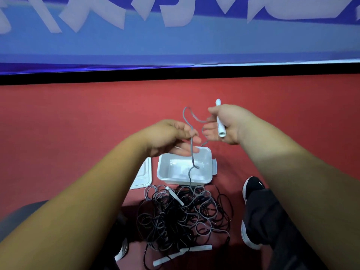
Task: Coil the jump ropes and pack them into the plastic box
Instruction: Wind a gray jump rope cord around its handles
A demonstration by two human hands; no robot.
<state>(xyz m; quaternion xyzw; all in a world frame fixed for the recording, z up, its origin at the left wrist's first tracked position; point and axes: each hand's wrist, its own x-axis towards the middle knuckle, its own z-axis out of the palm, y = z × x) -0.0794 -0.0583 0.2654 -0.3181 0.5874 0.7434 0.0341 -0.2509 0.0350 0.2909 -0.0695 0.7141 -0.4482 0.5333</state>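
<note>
My right hand (pixel 227 123) grips a white jump-rope handle (pixel 220 121), held upright above the floor. A grey rope (pixel 191 151) loops from that handle to my left hand (pixel 173 137), which pinches it, and then hangs down over the open white plastic box (pixel 206 158) into a tangled pile of grey and black ropes (pixel 183 215) on the red floor. Other white handles (pixel 200 248) lie at the near edge of the pile. The box holds no rope apart from the strand passing over it.
The box's clear lid (pixel 143 176) lies flat just left of the box. My black shoe (pixel 253 188) and dark trouser leg are right of the pile. A blue banner with white lettering (pixel 175 36) runs along the wall behind a black strip.
</note>
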